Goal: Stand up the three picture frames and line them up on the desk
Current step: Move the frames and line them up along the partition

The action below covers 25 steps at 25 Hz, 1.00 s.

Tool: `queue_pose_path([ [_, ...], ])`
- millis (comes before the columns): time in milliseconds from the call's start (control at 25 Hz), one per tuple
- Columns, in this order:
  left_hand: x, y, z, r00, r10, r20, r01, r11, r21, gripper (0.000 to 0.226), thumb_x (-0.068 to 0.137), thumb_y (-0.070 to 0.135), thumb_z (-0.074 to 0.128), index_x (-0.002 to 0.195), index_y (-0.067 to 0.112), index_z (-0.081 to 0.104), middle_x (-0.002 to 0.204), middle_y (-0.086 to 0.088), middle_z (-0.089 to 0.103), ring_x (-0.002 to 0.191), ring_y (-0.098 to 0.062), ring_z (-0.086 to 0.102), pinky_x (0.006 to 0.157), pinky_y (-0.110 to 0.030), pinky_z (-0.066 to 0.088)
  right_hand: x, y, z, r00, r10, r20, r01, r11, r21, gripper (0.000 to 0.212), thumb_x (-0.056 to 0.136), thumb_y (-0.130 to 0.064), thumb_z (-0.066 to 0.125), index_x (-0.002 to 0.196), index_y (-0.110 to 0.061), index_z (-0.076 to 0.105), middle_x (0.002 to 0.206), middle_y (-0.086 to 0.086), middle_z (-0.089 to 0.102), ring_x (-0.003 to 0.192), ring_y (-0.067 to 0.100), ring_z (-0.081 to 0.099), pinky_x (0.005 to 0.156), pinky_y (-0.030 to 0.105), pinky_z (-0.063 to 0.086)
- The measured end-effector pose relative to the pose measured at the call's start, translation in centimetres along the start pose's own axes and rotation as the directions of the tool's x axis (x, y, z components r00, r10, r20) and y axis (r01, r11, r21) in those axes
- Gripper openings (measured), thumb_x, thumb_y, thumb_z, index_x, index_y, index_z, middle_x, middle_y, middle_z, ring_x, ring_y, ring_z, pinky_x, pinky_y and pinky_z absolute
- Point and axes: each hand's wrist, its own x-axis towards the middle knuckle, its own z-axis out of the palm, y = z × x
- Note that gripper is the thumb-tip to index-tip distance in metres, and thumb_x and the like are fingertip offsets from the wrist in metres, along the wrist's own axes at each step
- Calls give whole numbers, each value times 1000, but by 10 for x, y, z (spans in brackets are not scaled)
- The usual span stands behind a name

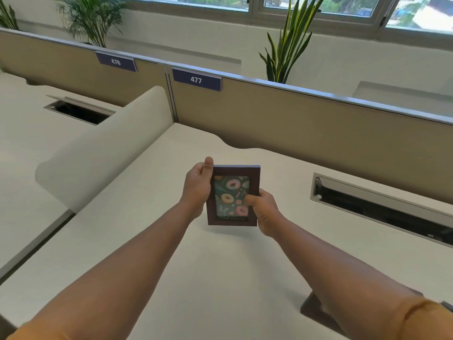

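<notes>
You've got one picture frame (pixel 233 195) held in both hands, up off the desk (pixel 196 266) over its middle, picture side facing you. Dark brown wood, portrait orientation, doughnut print on a green background behind the glass. Your left hand (pixel 198 187) grips the frame's left edge near the top corner, thumb tip sticking up past the top edge, fingers wrapped behind and out of sight. Your right hand (pixel 264 212) clamps the lower right side, thumb pressed on the front over the right edge of the print, remaining fingers behind the frame. Frame reads near upright, tilted slightly; its bottom edge sits clear of the desk with a faint shadow below it. A second dark frame (pixel 316 309) lies near the front right edge of the desk, mostly hidden under your right forearm, so I can't tell which way it faces. Only these two frames show in this view. Desk surface is off-white. A cable slot (pixel 382 209) with its lid open runs along the right side, well apart from the held frame. Beige partition (pixel 294 119) at the back carries a label 477 (pixel 196 80); the neighbouring desk's label reads 476 (pixel 116 61). Two plants (pixel 286 45) stand behind the partition under the windows.
</notes>
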Motion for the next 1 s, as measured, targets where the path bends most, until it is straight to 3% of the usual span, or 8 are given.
queue_pose_path([
  [160, 50, -7, -14, 998, 32, -52, -38, 990, -135, 45, 102, 54, 48, 93, 13, 65, 77, 1, 74, 70, -11, 71, 58, -25, 56, 58, -14, 24, 996, 13, 84, -11, 1000, -24, 39, 75, 6, 61, 111, -7, 69, 97, 13, 81, 87, 34, 78, 65, 41, 64],
  [320, 97, -12, -24, 994, 53, -91, -64, 991, -117, 45, 108, 49, 34, 96, 17, 63, 68, 10, 72, 64, -4, 69, 54, -20, 53, 111, -16, 48, 997, -23, 78, 24, 1000, -8, 34, 74, 3, 61, 104, -9, 71, 93, 13, 81, 84, 35, 78, 62, 40, 63],
  [520, 144, -16, -44, 982, 67, -175, -89, 989, -118, 44, 108, 47, 34, 92, 17, 62, 67, 9, 71, 63, -5, 69, 55, -21, 54, 161, -11, 84, 991, -40, 128, 38, 999, 15, 33, 75, 1, 65, 105, -9, 71, 95, 14, 81, 85, 38, 78, 65, 46, 64],
  [1000, 167, -27, -62, 960, 67, -271, -117, 978, -170, 42, 107, 49, 37, 89, 20, 61, 65, 10, 71, 62, -5, 70, 54, -20, 53, 187, -10, 109, 983, -27, 179, 32, 999, -23, 27, 84, 1, 61, 106, -13, 68, 94, 9, 82, 85, 32, 78, 64, 42, 64],
])
